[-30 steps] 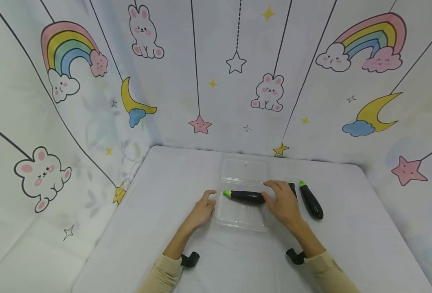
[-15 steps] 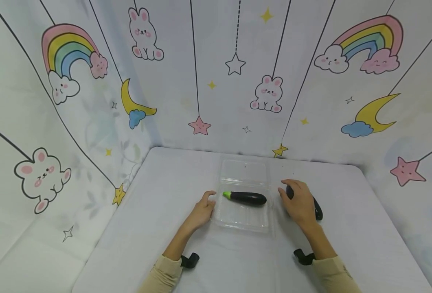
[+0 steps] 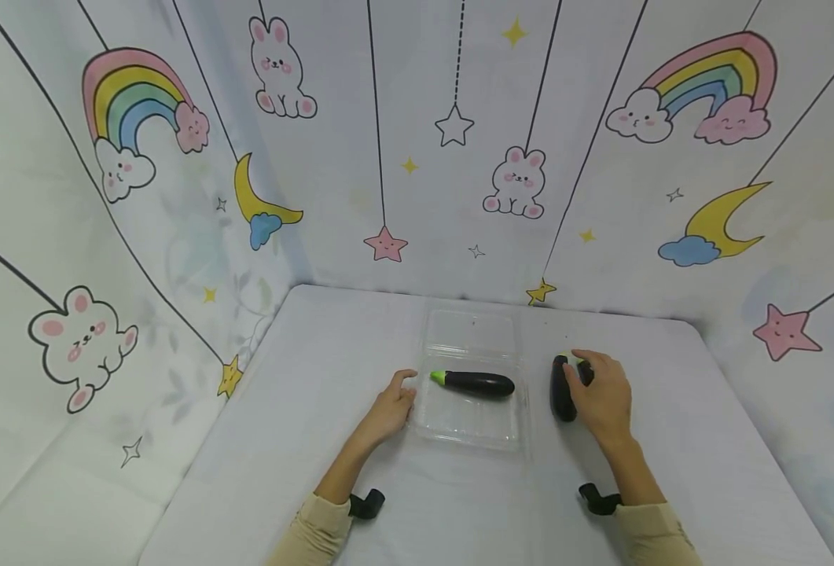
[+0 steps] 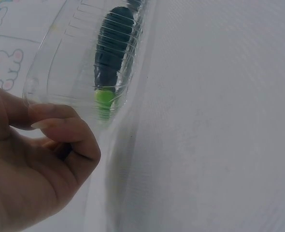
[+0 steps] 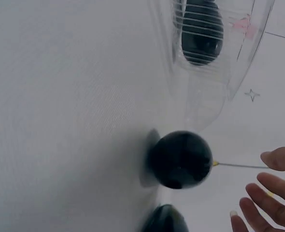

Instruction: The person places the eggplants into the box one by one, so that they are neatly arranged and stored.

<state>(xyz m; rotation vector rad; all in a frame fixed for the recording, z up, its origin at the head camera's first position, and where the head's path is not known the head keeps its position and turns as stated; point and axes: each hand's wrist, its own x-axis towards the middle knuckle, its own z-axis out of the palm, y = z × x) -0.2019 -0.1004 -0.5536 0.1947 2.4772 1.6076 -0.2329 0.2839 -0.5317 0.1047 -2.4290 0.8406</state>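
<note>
A clear plastic clamshell box (image 3: 466, 428) lies with its lid laid back on the white table. Inside the box, crosswise, is a dark eggplant (image 3: 476, 384) with a green stem end pointing left. My left hand (image 3: 391, 409) pinches the box's left edge, its bent fingers and thumb at the rim in the left wrist view. Right of the box lies a second eggplant (image 3: 562, 393). My right hand (image 3: 604, 397) is over a third eggplant (image 3: 586, 372), mostly hiding it. In the right wrist view the fingers (image 5: 273, 186) are spread and hold nothing.
The white-covered table (image 3: 303, 377) reaches out on both sides of the box. Behind it hangs a curtain (image 3: 417, 189) printed with rabbits, stars and rainbows. Each wrist carries a black camera mount, one of them the left mount (image 3: 369, 503).
My right hand has let go of the eggplant in the box and moved right, past the second eggplant to the third. My left hand has stayed at the box's edge.
</note>
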